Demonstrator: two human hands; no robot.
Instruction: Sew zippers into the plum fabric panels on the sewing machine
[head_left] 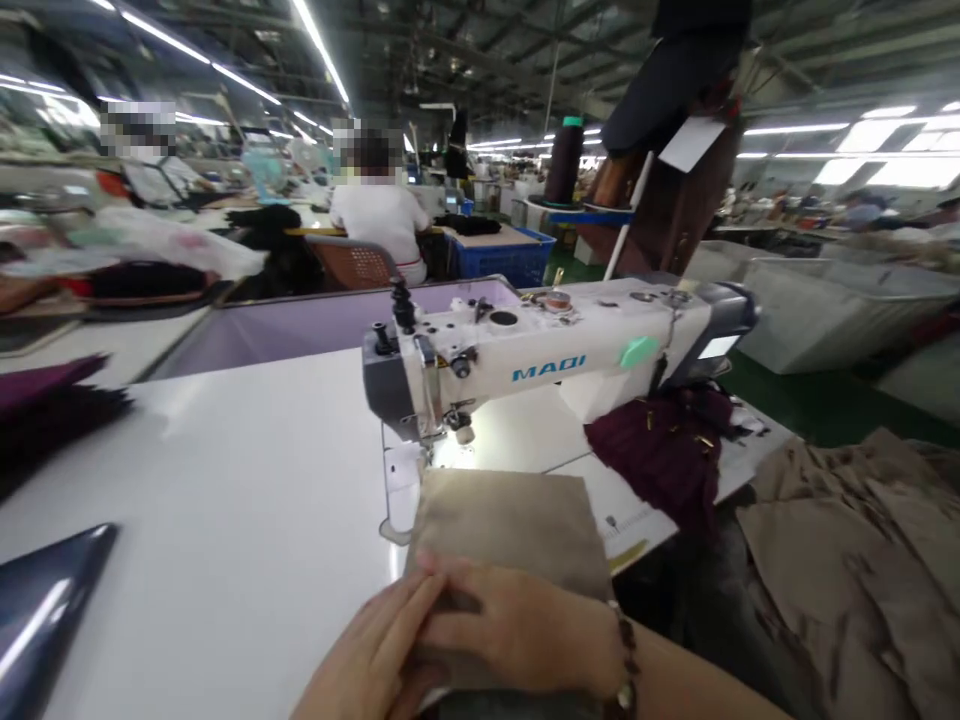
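A flat taupe fabric piece (517, 510) was laid on the white table (225, 480), just in front of the needle area of a sewing machine (600, 340), its far left corner set close to the needle. The near part of the fabric piece was partly covered by both hands. The left hand (375, 640) was placed at its left edge, fingers kept close together and pointed forward; the right hand (525, 625), with a dark bracelet (627, 655) worn at the wrist, was laid across from the right, its fingers slightly parted and brought against the left hand. Whether the fabric piece was pinched or merely pressed by either hand could not be told, the undersides being hidden. To the right, a maroon cloth (667, 450) was bunched beside the machine, and brown cloth pieces (862, 570) were heaped beyond the table. At the left, a dark glossy object (45, 610) was only partly shown. Behind the machine, a person in a white top (379, 220) was seen from the back, near a blue crate (502, 262)
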